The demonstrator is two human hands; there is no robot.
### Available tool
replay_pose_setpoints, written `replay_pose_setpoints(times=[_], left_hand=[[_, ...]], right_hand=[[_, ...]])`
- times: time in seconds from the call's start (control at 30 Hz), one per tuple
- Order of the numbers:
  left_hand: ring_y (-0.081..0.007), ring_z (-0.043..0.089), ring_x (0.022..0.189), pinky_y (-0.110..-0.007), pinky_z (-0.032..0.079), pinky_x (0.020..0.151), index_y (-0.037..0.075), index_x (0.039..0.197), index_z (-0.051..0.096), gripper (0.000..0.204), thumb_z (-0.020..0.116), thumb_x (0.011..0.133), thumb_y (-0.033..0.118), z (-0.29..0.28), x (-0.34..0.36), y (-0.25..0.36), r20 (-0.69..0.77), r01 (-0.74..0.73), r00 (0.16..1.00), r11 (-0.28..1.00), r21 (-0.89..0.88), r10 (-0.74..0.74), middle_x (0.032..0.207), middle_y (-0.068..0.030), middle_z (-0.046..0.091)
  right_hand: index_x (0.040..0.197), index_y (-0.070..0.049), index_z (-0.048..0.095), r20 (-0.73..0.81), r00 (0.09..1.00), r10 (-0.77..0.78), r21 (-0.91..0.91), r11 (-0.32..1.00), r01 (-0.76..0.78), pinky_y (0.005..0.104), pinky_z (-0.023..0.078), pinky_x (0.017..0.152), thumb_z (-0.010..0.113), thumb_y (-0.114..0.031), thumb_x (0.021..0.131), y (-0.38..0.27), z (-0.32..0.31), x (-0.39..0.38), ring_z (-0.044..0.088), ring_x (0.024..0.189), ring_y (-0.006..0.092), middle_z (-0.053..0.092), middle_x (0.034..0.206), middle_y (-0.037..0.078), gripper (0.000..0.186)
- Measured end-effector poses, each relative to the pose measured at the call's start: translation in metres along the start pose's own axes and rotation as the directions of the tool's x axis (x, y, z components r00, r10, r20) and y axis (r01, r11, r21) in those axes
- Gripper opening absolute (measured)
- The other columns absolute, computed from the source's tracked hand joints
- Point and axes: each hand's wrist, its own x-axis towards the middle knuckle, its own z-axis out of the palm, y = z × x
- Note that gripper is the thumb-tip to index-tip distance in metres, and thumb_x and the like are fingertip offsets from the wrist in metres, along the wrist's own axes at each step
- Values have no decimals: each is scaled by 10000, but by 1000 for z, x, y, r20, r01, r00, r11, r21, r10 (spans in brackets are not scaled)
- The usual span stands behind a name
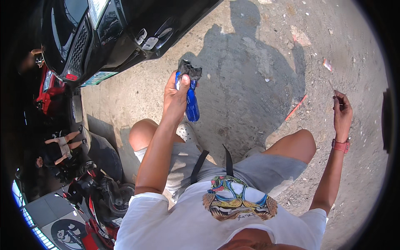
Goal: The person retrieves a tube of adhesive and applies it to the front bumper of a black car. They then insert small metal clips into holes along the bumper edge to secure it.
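Gripped firmly in the left hand (176, 98), thumb pressed across the front, I hold two things at once: one ragged-edged black piece (191, 70), its material unclear to me, and one slim, glossy blue packet (192, 106) hanging below it. Both are raised over the grey concrete ground (233, 137), left of the middle of my view. With the right hand (343, 109), well apart on the far side, I pinch one thin, pale stick (332, 87) between the fingertips; one red wristband (341, 146) circles that wrist.

Between the arms I count two bare, bent knees, grey cloth shorts (271, 168), two black hanging straps (228, 160) and one white shirt (175, 221) with one colourful print. One white perforated clog (186, 132) shows beside the left knee.

On the ground near the right hand lie one narrow red strip (296, 107) and one small pale-and-orange scrap (327, 64). One glossy black car (137, 21) fills the upper left. Along the left edge I make out one red vehicle (46, 93), one person (64, 146) in pale shorts, and at least one red-and-black motorbike (98, 208).
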Motion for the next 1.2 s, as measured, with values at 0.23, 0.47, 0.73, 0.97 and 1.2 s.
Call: replay_pose_setpoints(times=[0.23,0.47,0.73,0.97,1.2], left_hand=[[-30,537,687,-215,422,605,77,1035,668,271,640,1044,346,-52,54,-9,100,-106,988,985,-133,120,817,18,660],[-51,550,718,-228,448,646,14,1060,686,313,690,1007,323,-95,113,-8,289,-121,945,985,-125,153,796,11,656],[-77,542,725,-267,465,655,8,1049,689,342,687,994,345,-133,152,-27,427,-193,870,967,-166,247,775,-13,642],[-108,560,700,-304,478,646,4,1029,682,402,666,996,405,-150,153,-9,421,-230,868,964,-132,265,754,-34,641],[-128,571,680,-324,485,654,6,1025,683,384,701,975,386,-182,166,-31,324,-292,903,956,-19,282,725,-69,623]], right_hand=[[1114,-25,710,280,864,-419,34,903,428,337,528,733,626,-9,951,-331,110,-9,665,800,247,687,954,122,185],[989,-42,710,267,772,-577,-166,762,626,421,531,701,669,-80,901,-424,188,-13,672,829,334,690,909,109,104],[937,-38,695,320,789,-525,-335,716,612,435,525,684,673,-68,884,-478,240,-10,677,828,328,680,860,98,65],[941,-48,707,387,795,-467,-363,716,597,427,532,689,667,-38,865,-487,267,-5,688,837,325,687,866,104,87],[1036,-57,719,611,664,-431,-207,722,660,440,534,766,660,-80,919,-477,299,19,682,901,354,708,954,122,133]])
